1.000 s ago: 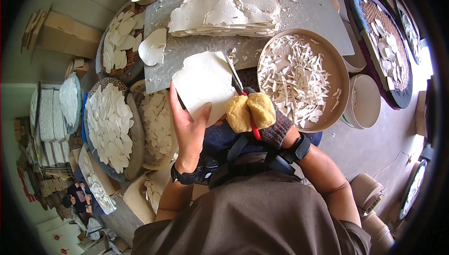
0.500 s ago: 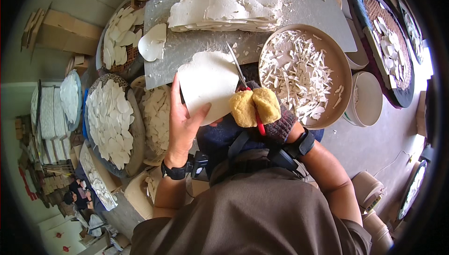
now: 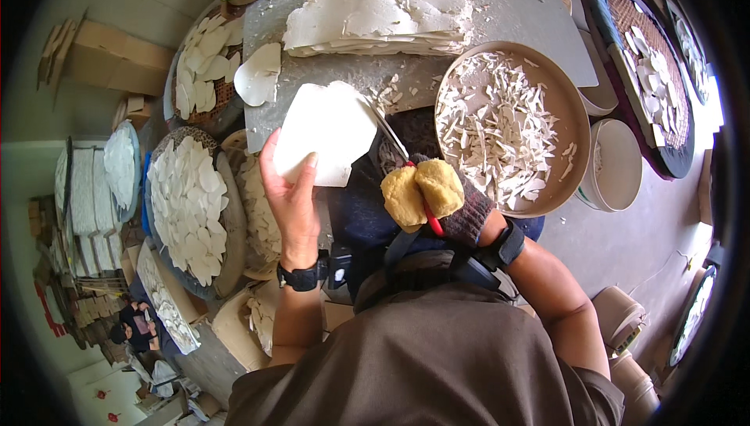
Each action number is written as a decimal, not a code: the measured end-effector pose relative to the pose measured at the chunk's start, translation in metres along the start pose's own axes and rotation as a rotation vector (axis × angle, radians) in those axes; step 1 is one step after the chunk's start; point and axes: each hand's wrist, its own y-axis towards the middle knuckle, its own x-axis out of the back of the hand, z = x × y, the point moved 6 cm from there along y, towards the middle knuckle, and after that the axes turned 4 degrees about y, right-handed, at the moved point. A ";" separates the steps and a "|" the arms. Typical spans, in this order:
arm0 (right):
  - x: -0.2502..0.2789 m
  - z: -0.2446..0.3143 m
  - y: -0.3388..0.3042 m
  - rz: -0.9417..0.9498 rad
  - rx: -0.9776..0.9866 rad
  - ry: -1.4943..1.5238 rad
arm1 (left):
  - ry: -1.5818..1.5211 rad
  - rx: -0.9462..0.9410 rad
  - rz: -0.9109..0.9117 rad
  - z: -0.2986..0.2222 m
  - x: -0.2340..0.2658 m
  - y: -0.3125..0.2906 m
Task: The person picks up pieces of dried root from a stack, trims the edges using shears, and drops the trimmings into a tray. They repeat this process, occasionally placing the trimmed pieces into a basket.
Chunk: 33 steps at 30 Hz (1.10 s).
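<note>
A flat white sheet piece (image 3: 324, 133) with a ragged upper edge is pinched in my left hand (image 3: 291, 195), thumb on top and fingers beneath. My gloved right hand (image 3: 470, 213) is closed round a pair of scissors (image 3: 393, 138) with red handles. Thick yellow foam pads (image 3: 422, 194) wrap those handles and hide most of my fingers. The blades point up and left, their tips close to the sheet's upper right edge; whether they touch it I cannot tell.
A stack of white sheets (image 3: 383, 12) and a loose rounded piece (image 3: 258, 74) lie on the grey table (image 3: 531, 4). Right of my hands stands a round tray (image 3: 574, 125) of white scraps, beside a white bucket (image 3: 613, 172). Round baskets of pieces (image 3: 187, 203) stand left.
My left hand has shifted left and slightly up with the sheet, turning it. The scissors, which overlapped its right side, now have their tips by its upper right edge.
</note>
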 end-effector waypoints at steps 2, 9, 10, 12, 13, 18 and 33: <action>-0.002 -0.004 0.002 0.009 -0.059 0.020 | -0.088 0.059 0.111 0.000 -0.001 0.006; -0.007 0.018 0.007 0.058 0.014 0.076 | -0.172 0.026 -0.024 0.004 -0.001 0.004; -0.008 0.015 0.005 0.058 0.015 0.072 | -0.175 0.024 -0.024 0.006 -0.003 0.004; -0.007 0.010 0.002 0.032 -0.023 0.360 | -0.118 0.039 -0.065 0.011 -0.002 0.004; -0.009 0.011 0.003 0.074 -0.081 0.595 | -0.120 0.039 -0.070 0.011 0.000 0.006; -0.002 0.007 0.005 -0.002 -0.064 0.771 | -0.065 0.083 0.164 0.009 -0.003 0.016; -0.008 -0.001 -0.008 0.106 -0.025 0.165 | -0.029 0.190 0.360 0.003 0.003 0.029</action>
